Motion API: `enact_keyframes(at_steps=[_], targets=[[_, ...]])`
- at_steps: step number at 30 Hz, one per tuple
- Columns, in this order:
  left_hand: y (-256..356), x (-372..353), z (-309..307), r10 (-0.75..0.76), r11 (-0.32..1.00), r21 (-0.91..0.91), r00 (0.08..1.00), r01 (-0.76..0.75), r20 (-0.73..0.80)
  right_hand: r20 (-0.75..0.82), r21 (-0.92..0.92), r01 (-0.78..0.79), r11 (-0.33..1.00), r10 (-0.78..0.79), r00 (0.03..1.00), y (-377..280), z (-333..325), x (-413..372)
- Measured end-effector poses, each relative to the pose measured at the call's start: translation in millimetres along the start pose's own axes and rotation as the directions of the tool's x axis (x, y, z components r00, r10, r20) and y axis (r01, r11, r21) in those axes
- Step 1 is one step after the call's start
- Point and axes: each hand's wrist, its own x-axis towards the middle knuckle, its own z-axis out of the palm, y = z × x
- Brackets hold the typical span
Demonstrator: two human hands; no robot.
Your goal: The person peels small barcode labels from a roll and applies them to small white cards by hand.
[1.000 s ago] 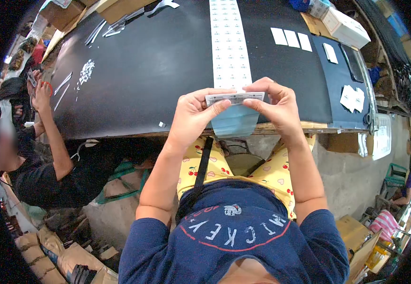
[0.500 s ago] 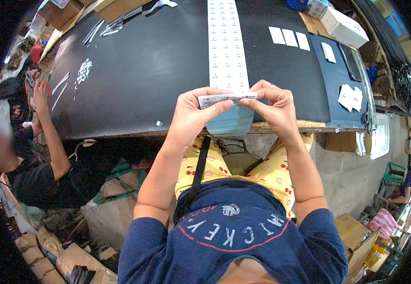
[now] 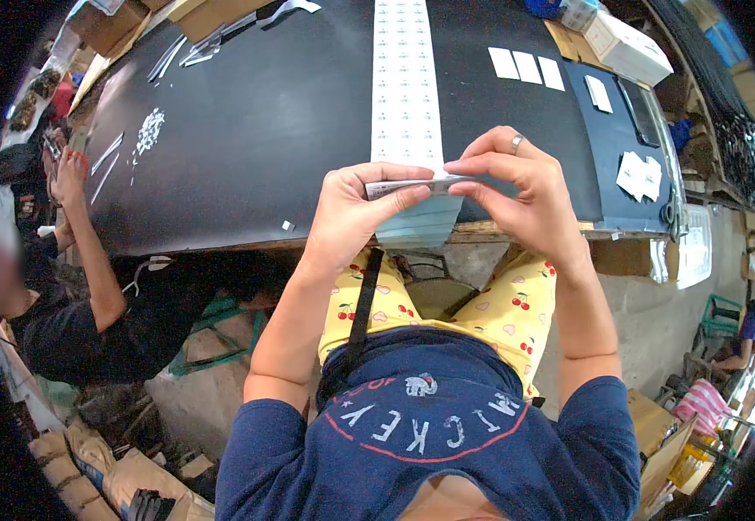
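Note:
A long sheet of printed labels (image 3: 405,95) runs down the dark table, and its pale blue-green lower end (image 3: 418,227) hangs over the front edge. Just above the sheet, my left hand (image 3: 350,201) pinches a narrow strip of labels (image 3: 388,186) between thumb and fingers, printed side toward me. My right hand (image 3: 529,187), a ring on one finger, has thumb and forefinger closed at the strip's right end. The strip lies nearly level between both hands.
Three white cards (image 3: 527,68) and a stack of labels (image 3: 638,177) lie to the right, near scissors (image 3: 675,217). Paper scraps (image 3: 150,130) are scattered on the left. A person (image 3: 65,304) sits at the left holding red-handled scissors. A white box (image 3: 628,43) stands at the back right.
My right hand has turned and shifted right, its fingers now more stretched along the strip's end. The strip has tilted, showing less of its printed face.

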Motion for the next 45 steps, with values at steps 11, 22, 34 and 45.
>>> enact_keyframes(at_steps=[11, 22, 34, 45], targets=[[2.1, 1.3, -0.4, -0.02, 0.999, 0.039, 1.0, 0.02, 0.017, 0.029, -0.174, 0.177, 0.969, -0.174, 0.984, -3.2, 2.9, 0.8], [0.6, 2.4, 2.6, 0.016, 0.998, 0.065, 0.999, -0.018, 0.034, -0.033, -0.227, 0.168, 0.959, -0.18, 0.983, -3.1, 8.8, -2.7], [2.9, 3.0, 4.5, -0.023, 0.998, 0.06, 1.0, 0.022, 0.013, -0.016, -0.288, 0.277, 0.917, -0.294, 0.956, 1.2, 11.9, -7.9], [4.5, 2.5, 5.8, -0.023, 0.999, 0.046, 0.999, 0.024, -0.032, -0.016, -0.335, 0.287, 0.898, -0.31, 0.951, -0.1, 15.0, -12.9]])
